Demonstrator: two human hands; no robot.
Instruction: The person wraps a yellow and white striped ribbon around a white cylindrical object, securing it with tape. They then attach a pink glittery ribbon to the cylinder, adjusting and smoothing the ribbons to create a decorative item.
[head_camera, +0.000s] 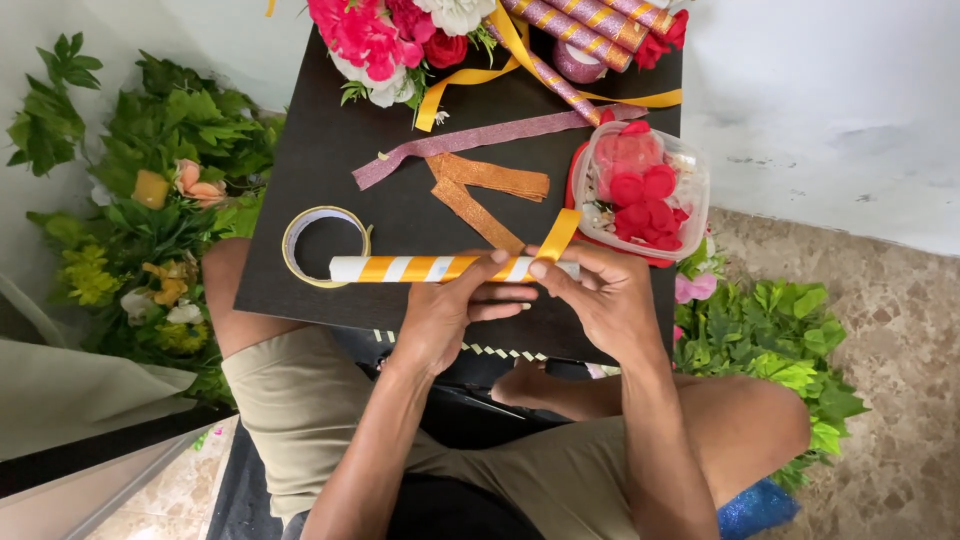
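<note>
**Ribbon wrap at risk of slipping near the end of the tube**

I hold a white paper tube (440, 268) flat across the near half of the dark surface (330, 150), close to its near edge. My left hand (445, 310) is curled around the tube from below, fingers closed on it near its middle. My right hand (600, 295) pinches the tube's right end, thumb and forefinger pressed together on the yellow satin ribbon (557, 236) where it leaves the tube and angles up towards the far edge.

The ribbon spirals along the tube in even yellow bands. I judge the main danger is slack: if my right thumb eases, the last turn can loosen and the spiral behind it could slide and bunch, spoiling the even spacing. The satin looks slick on the smooth paper, so it likely has little grip of its own.

The roll of tape (325, 245) lies touching the tube's left end; if I push the tube leftwards it could shove the roll towards the left edge. The clear tub of red petals (650, 190) sits just beyond my right hand, and a wide swing of the loose ribbon tail might catch its rim. Glitter strips (490, 180) lie just beyond the tube and could snag under it.
</note>
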